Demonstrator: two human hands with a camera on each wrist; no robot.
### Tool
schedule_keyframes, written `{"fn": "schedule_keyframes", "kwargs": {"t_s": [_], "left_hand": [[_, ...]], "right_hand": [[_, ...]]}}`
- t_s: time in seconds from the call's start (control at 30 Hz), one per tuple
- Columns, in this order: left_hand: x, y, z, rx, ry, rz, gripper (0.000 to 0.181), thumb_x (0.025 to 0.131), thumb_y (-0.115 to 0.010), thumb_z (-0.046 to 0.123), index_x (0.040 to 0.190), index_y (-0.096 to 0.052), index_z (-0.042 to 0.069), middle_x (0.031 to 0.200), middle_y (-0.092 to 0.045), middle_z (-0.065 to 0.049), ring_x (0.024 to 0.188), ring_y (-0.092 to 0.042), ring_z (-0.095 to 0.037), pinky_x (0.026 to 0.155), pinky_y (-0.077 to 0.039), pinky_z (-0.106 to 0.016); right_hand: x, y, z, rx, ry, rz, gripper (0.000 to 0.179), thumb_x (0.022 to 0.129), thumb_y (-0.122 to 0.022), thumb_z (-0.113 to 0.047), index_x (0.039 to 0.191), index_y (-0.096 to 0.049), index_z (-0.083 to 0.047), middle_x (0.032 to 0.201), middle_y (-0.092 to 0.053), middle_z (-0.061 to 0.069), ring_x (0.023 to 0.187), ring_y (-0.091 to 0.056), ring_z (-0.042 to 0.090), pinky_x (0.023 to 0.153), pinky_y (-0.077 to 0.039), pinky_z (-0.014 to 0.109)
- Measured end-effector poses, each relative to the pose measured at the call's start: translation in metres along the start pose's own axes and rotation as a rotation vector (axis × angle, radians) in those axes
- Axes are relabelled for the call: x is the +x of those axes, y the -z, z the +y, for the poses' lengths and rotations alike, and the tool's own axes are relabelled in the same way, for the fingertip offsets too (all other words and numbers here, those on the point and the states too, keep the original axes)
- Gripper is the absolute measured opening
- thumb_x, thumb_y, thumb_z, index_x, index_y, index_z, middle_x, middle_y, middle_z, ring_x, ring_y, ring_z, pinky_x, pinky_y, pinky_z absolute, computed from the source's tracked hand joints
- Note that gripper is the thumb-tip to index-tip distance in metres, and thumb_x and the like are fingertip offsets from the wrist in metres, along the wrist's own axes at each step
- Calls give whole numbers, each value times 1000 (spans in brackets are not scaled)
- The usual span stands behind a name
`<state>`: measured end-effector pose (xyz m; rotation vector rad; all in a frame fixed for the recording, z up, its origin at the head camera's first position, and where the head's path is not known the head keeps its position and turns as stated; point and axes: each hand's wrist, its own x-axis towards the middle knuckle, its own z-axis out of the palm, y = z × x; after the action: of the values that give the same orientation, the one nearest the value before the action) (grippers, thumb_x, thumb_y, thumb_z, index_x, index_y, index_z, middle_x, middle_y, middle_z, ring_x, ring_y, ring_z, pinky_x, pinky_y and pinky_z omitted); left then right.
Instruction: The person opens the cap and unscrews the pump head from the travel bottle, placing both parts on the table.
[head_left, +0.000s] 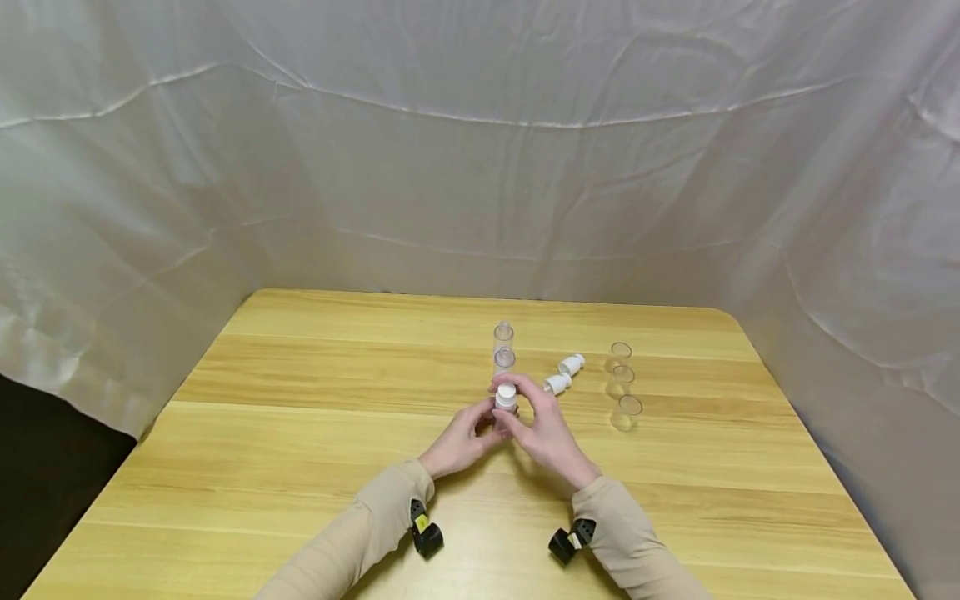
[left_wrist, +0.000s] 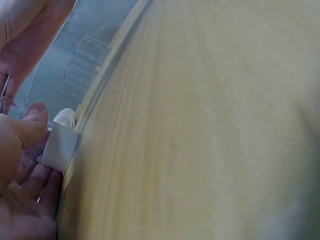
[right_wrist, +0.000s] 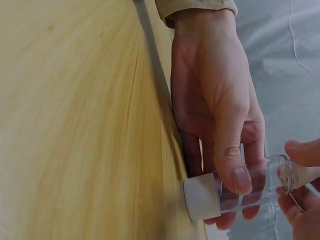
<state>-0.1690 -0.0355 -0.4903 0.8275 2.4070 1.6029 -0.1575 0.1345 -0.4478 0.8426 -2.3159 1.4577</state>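
A clear bottle point(right_wrist: 265, 182) with a white base point(right_wrist: 201, 196) stands upright between my hands. My left hand point(head_left: 465, 437) grips its body low down, thumb on one side and fingers on the other. At the bottle's mouth my right hand point(head_left: 546, 429) pinches a white pump top point(head_left: 507, 395), its fingertips point(right_wrist: 304, 151) close around the piece. The left wrist view shows the white base point(left_wrist: 60, 148) beside the left fingers, with most of the bottle hidden. Two more clear bottles point(head_left: 504, 335) stand just behind, in line with the held one.
Two white pump tops point(head_left: 572, 365) lie on their sides right of the bottles. Farther right, three clear cup-shaped caps point(head_left: 627, 413) stand in a row on the wooden table point(head_left: 300, 475). Pale cloth point(head_left: 465, 183) hangs behind and at both sides.
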Motion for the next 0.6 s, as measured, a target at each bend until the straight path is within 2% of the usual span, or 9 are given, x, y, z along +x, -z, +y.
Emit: {"fn": "schedule_keyframes", "kwargs": {"t_s": [0.2, 0.33, 0.47, 0.6], "left_hand": [[0, 0, 1, 13, 9, 1, 37, 96, -66, 14, 131, -59, 6, 124, -70, -16, 120, -64, -31, 111, -48, -49], [-1, 0, 2, 17, 14, -1, 36, 96, -67, 15, 130, -59, 7, 121, -71, -14, 117, -64, -29, 109, -50, -47], [0, -1, 0, 12, 14, 2, 33, 96, -66, 16, 127, -60, 7, 117, -71, -13, 112, -64, -27, 106, -51, -44], [0, -1, 0, -8, 9, 2, 36, 97, -66, 15, 131, -59, 5, 124, -70, -16, 117, -65, -29, 109, -51, -45]], "right_hand": [[-1, 1, -2, -54, -11, -10, 44, 85, -72, 5, 126, -63, -6, 125, -69, 11, 120, -62, 30, 109, -50, 46], [-2, 2, 0, -52, 8, -13, 45, 86, -70, 7, 129, -62, -4, 127, -68, 14, 121, -62, 32, 109, -50, 47], [-2, 2, 2, 5, 40, 3, 46, 87, -67, 10, 132, -59, 0, 130, -67, 18, 122, -62, 36, 114, -48, 37], [-2, 3, 3, 123, 57, 39, 50, 88, -61, 16, 136, -52, 8, 133, -61, 27, 125, -59, 39, 117, -41, 23]]}}
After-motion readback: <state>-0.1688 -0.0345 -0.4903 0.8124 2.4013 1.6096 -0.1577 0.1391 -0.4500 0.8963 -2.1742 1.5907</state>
